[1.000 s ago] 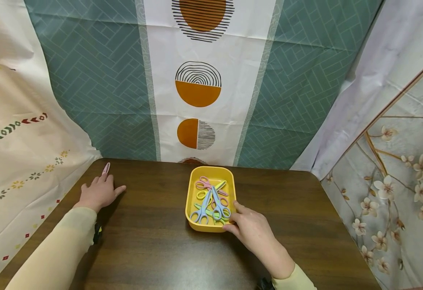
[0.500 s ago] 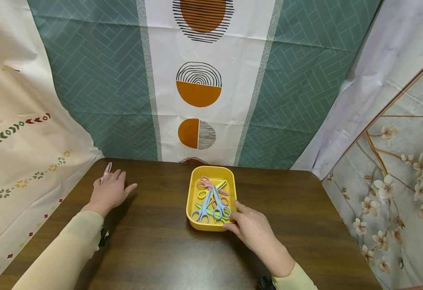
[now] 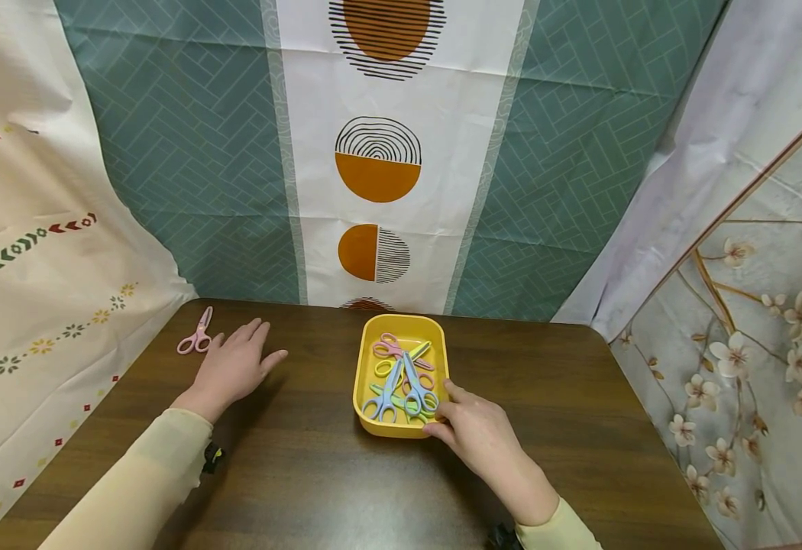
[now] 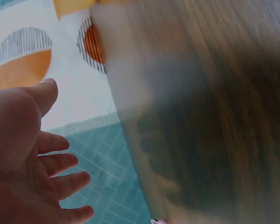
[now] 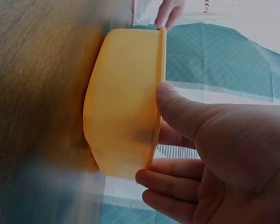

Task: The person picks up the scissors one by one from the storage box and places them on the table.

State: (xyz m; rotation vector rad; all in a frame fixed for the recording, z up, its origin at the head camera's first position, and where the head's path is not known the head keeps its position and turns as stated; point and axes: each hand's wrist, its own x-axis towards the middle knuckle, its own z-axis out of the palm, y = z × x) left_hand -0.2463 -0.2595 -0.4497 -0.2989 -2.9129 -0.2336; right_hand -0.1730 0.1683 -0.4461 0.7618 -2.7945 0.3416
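My left hand (image 3: 231,371) hovers over the left of the table, fingers straight and thumb spread, holding nothing. Just beyond its fingertips, pink scissors (image 3: 200,333) lie on the wood. In the left wrist view that hand (image 4: 18,149) also shows bare, palm toward the camera. My right hand (image 3: 478,435) grips the near right corner of a yellow plastic bin (image 3: 390,431). The right wrist view has the thumb on the rim of the bin (image 5: 123,98) and fingers around the corner. Inside the bin lie several scissors, with blue scissors (image 3: 411,376) on top and pink, yellow and green ones beneath.
The dark wooden table (image 3: 291,458) ends at a patterned green and white curtain (image 3: 222,168) behind. A cream cloth (image 3: 43,321) borders the left side, and a floral cloth (image 3: 724,397) hangs at the right.
My left hand has drawn away from the pink scissors, moving right and slightly nearer, which uncovers them on the table. My right hand and the bin stay in place.
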